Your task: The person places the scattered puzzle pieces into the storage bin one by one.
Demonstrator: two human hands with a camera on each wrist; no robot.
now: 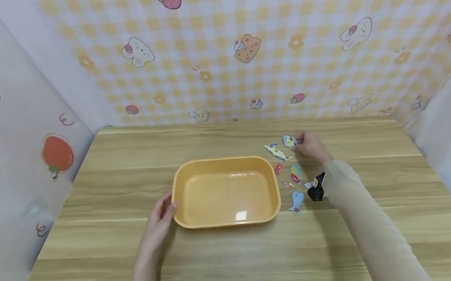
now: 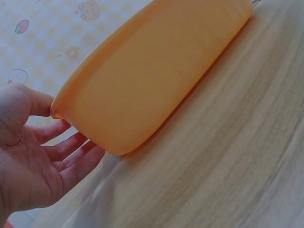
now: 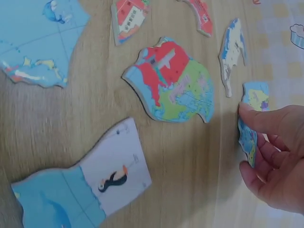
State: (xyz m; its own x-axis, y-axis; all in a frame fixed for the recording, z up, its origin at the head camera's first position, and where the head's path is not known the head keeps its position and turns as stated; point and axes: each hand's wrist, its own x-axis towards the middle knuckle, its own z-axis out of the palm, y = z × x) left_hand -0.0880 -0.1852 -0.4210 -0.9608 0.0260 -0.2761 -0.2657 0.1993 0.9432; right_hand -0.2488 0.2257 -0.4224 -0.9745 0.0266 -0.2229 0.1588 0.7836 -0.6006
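Observation:
My left hand point(image 1: 160, 224) grips the left end of a yellow-orange plastic tray point(image 1: 223, 196). In the left wrist view its thumb lies on the rim and the fingers touch the outer wall point(image 2: 137, 90). Beyond the tray's far right corner, my right hand point(image 1: 313, 146) pinches a small map puzzle piece point(image 3: 256, 97) between thumb and fingers. Beside it lies a narrow white-and-blue piece point(image 3: 232, 47). Nearer are a green-and-red piece point(image 3: 185, 85), a piece with a penguin point(image 3: 116, 175) and a light blue piece point(image 3: 38, 38). Nothing lies inside the tray.
Two small red pieces, one curved point(image 3: 202, 16) and one with white markings point(image 3: 130, 19), lie flat close to the tray's right side. A wood-grain table point(image 1: 223, 266) carries everything. A checked yellow cloth point(image 1: 218, 81) hangs behind it, with white sheeting at both sides.

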